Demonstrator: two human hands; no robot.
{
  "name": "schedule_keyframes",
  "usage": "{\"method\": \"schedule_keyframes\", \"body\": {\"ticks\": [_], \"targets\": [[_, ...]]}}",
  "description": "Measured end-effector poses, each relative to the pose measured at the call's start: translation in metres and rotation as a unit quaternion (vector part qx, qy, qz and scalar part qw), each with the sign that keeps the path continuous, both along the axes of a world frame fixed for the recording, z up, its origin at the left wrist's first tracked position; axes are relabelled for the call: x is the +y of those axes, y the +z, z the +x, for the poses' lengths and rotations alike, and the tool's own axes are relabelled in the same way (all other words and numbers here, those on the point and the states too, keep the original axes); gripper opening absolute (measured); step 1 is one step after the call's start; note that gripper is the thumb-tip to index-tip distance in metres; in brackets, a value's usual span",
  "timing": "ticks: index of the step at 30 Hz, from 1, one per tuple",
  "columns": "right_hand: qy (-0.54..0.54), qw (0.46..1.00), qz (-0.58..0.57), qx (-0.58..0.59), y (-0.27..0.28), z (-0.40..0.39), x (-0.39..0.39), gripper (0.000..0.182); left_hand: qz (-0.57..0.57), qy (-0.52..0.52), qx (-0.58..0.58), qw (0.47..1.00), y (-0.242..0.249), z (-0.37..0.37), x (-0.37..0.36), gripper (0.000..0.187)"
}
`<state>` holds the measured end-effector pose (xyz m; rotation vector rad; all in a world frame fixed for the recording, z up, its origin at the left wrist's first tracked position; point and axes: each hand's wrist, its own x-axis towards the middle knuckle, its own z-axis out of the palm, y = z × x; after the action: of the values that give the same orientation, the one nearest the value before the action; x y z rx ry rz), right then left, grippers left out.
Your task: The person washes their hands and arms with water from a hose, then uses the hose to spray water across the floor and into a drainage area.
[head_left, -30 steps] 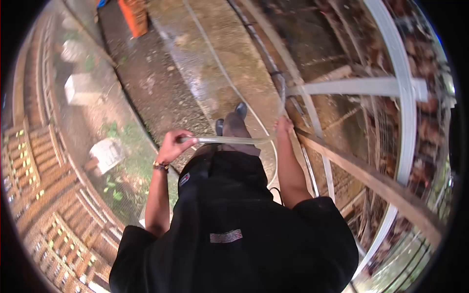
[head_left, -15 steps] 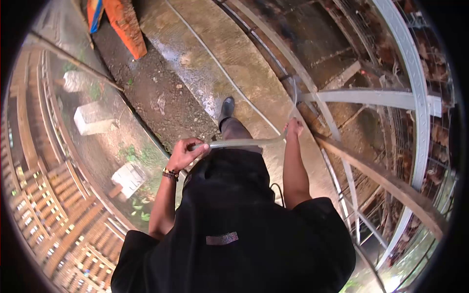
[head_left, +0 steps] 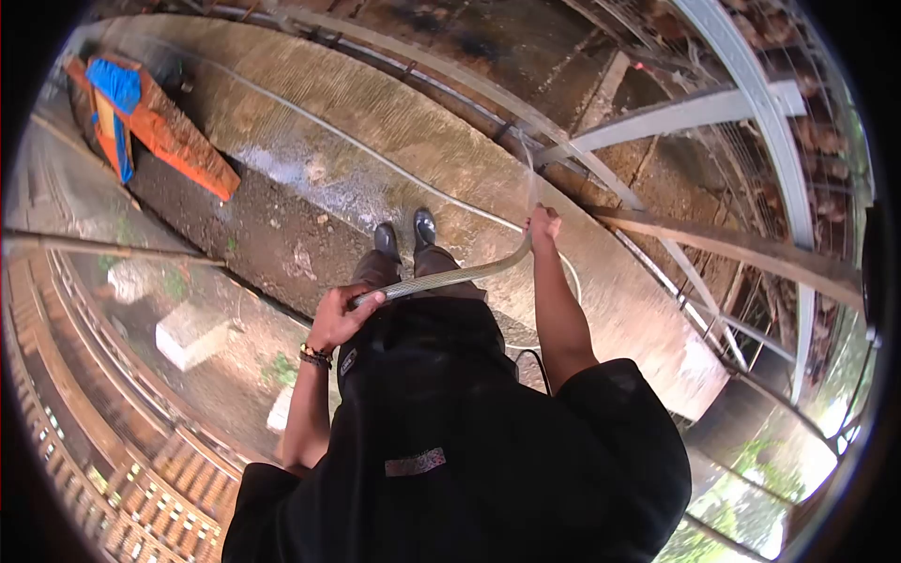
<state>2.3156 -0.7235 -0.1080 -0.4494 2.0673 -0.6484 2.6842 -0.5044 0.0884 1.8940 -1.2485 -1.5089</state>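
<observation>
Head view: left hand [head_left: 343, 317], left of centre, and right hand [head_left: 543, 226], right of centre, are gripping a pale hose [head_left: 460, 275].

My left hand [head_left: 343, 317]: one, curled closed before my waist. My right hand [head_left: 543, 228]: one, clenched, farther forward. My left forearm [head_left: 307, 418], right forearm [head_left: 563, 314]: bare, reaching ahead.

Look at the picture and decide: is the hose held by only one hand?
No, the left hand and the right hand are both closed around the hose.
</observation>
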Motion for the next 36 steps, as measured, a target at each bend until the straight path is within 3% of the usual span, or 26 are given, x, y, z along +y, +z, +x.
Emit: {"method": "schedule_keyframes", "body": {"ticks": [8,14,21,22,24,26,29,31,32,36], "targets": [[-0.047,0.994,-0.083,-0.052,0.018,0.039,0.029,0.021,-0.04,-0.176,-0.015,0.984,-0.006,0.073,-0.055,0.033],[-0.088,0.987,-0.124,-0.055,0.001,0.058,0.041,0.021,-0.035,-0.195,0.022,0.98,-0.032,0.104,-0.064,0.031],[-0.049,0.986,-0.152,-0.048,-0.071,0.039,0.03,0.017,-0.026,-0.273,0.016,0.962,-0.133,0.104,-0.079,0.033],[0.003,0.99,-0.14,-0.025,-0.084,0.029,0.021,0.017,-0.084,-0.288,0.047,0.953,-0.159,0.096,-0.084,0.032],[0.112,0.987,-0.114,0.029,-0.112,0.001,0.001,0.017,-0.04,-0.325,0.087,0.941,-0.196,0.074,-0.094,0.032],[0.141,0.981,-0.115,0.065,-0.133,-0.018,-0.015,0.018,-0.059,-0.39,0.082,0.915,-0.251,0.054,-0.104,0.031],[0.175,0.958,-0.16,0.163,-0.226,-0.049,0.002,0.02,-0.115,-0.454,0.009,0.883,-0.313,0.016,-0.094,0.027],[0.183,0.937,-0.198,0.221,-0.26,-0.05,0.033,0.02,-0.18,-0.4,-0.067,0.896,-0.361,0.01,-0.067,0.023],[0.13,0.964,-0.192,0.131,-0.264,-0.041,0.062,0.02,-0.191,-0.392,-0.103,0.894,-0.367,0.015,-0.048,0.021],[0.077,0.979,-0.165,0.092,-0.273,-0.03,0.111,0.019,-0.359,-0.313,-0.089,0.875,-0.378,0.021,-0.002,0.011]]}}
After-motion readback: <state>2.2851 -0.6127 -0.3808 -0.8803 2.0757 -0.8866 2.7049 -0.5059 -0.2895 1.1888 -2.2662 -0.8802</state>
